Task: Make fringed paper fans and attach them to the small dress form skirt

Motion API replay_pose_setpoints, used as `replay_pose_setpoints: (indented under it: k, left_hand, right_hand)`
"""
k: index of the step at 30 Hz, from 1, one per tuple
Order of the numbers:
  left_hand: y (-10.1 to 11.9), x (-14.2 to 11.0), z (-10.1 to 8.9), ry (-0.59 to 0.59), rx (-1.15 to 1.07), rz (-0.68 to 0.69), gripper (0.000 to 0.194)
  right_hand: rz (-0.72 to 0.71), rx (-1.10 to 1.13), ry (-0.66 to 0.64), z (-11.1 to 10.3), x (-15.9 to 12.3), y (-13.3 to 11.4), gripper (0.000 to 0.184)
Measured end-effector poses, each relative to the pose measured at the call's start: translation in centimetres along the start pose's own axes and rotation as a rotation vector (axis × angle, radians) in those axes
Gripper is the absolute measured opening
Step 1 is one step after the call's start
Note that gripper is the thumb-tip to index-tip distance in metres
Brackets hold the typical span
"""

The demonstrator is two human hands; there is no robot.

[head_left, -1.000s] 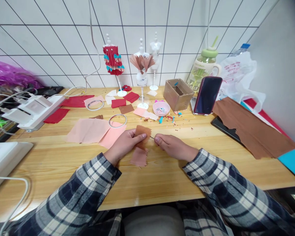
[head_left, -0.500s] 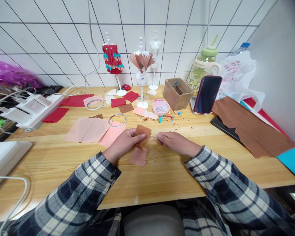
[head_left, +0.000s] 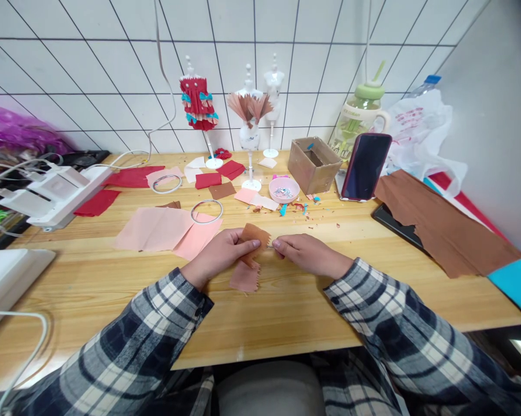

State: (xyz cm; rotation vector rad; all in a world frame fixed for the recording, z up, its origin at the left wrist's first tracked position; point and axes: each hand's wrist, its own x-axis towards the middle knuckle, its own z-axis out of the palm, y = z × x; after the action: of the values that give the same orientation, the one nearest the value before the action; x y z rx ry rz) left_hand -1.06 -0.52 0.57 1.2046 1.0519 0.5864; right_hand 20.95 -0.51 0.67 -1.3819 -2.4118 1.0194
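My left hand [head_left: 223, 252] is closed, thumb on top, around a small brown piece of cloth [head_left: 257, 236] with a zigzag right edge. Just below it on the table lies a pinkish-brown cloth piece [head_left: 244, 278], also zigzag-cut. My right hand [head_left: 306, 252] pinches a thin needle [head_left: 270, 246], whose tip is at the zigzag edge of the held cloth; most of the needle is hidden by my fingers. Left of my left hand are pale pink cloth pieces [head_left: 154, 230] and an embroidery hoop-like ring [head_left: 207, 211].
Behind my hands stand a mini dress form in red [head_left: 195, 107], one with brown pleats [head_left: 250, 138] and a bare one [head_left: 274, 86]. A pink bowl [head_left: 284, 195], cardboard box [head_left: 314, 173] and phone [head_left: 366, 167] stand right of them. Brown cloth [head_left: 451, 231] lies far right.
My right hand has moved slightly left, bringing the needle up to the cloth's zigzag edge. The held cloth has shifted and turned a little to the right.
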Motion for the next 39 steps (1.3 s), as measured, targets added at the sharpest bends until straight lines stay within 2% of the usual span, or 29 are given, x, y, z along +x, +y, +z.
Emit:
replay_pose_setpoints:
  k: [17, 32, 35, 39]
  left_hand:
    - [0.1, 0.0, -0.01, 0.003, -0.021, -0.009, 0.03]
    - [-0.09, 0.08, -0.22, -0.009, 0.01, 0.017, 0.038]
    - [-0.12, 0.09, -0.26, -0.01, 0.012, 0.015, 0.035]
    - [-0.2, 0.14, -0.31, -0.013, 0.008, 0.021, 0.033]
  right_hand:
    - [-0.008, -0.018, -0.008, 0.11, 0.04, 0.15, 0.043]
    - [-0.022, 0.01, -0.012, 0.15, 0.15, 0.45, 0.044]
    - [0.017, 0.096, 0.035, 0.12, 0.22, 0.48, 0.044]
    - [0.051, 0.334, 0.106, 0.3, 0.42, 0.4, 0.039]
